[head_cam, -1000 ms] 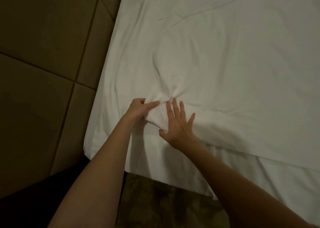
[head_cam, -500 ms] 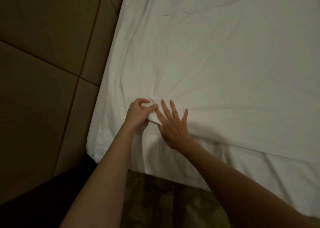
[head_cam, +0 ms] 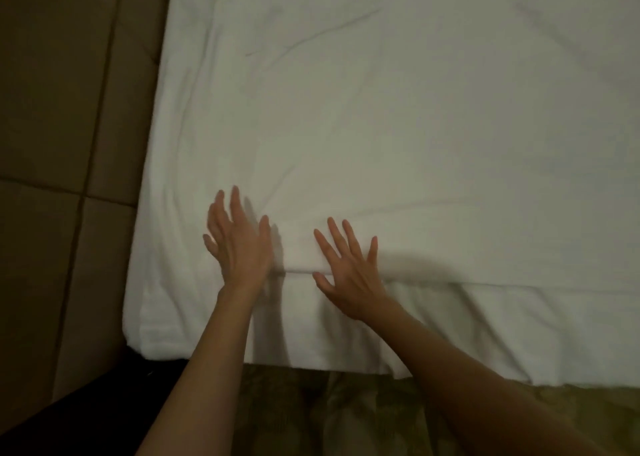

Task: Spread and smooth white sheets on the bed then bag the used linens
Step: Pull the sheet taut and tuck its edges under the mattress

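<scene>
The left hand has let go of the bunched cloth it was pinching, and both hands have moved apart. Now its fingers are straight and spread over the white sheet, holding nothing. The right hand lies flat with fingers spread, pressing on the sheet's folded edge. The sheet covers the bed and hangs over the near side. A brown padded wall is on the left. Patterned carpet is below.
</scene>
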Tool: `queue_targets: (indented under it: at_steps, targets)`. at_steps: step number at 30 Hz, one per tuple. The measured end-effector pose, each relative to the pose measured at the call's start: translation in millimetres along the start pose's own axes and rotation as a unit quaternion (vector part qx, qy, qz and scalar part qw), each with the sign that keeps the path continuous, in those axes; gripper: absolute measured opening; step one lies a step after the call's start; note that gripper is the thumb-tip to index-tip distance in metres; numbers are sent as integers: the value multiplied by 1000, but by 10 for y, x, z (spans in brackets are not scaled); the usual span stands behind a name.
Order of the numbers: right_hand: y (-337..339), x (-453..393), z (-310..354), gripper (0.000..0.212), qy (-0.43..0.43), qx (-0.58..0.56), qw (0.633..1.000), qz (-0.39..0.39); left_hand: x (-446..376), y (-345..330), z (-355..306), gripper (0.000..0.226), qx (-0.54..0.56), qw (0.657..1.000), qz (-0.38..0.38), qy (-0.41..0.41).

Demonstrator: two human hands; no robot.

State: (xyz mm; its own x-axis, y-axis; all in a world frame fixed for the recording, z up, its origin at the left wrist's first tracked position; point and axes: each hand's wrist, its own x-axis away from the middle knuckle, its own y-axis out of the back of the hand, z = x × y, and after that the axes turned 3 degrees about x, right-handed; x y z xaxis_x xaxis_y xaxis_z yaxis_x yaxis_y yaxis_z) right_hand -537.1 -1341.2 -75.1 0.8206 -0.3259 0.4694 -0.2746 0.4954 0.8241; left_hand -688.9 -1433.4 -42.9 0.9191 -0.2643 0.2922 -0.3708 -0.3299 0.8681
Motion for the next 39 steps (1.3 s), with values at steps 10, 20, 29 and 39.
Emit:
queue_targets:
  at_steps: [10,20,29,39]
  targets:
    - [683,747,-2278,59,-198,-13,979,-42,1388,-1455,-2161,58,-108,944,216,-226]
    - [1069,1618,-4905,59,-267,16,962,-48,2549,-2945,-4219,59,-102,899,280,-322]
    - [999,1898,-5550,67,-194,-6,981,-7,2836,-3494,-5075,57,-145,862,303,-380]
    - [1087,2130,-5927,33,-203,-246,918,-237,2579,-3758,-5572,62,-257,830,357,-342]
